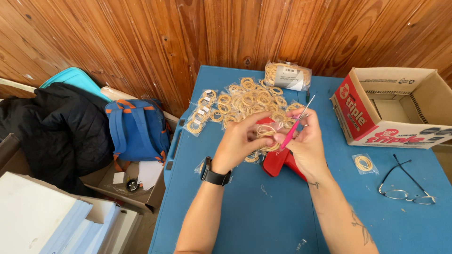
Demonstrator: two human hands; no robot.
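Over a blue table [245,211], my left hand [238,143] pinches a small clear bag of tan rubber bands [267,134]. My right hand [308,146] grips a thin pink tool [294,127] with a metal tip that points up and to the right, held against the same bag. Under both hands lies a red object [275,162]. Behind them spreads a pile of several small bags of rubber bands [240,103], and a larger clear bag of bands [287,75] sits at the table's far edge.
An open cardboard box [391,110] stands at the right. One small bag of bands [364,163] and a pair of glasses [407,188] lie beside it. Left of the table are a blue backpack [136,127], a black jacket [56,127] and white boards [52,221].
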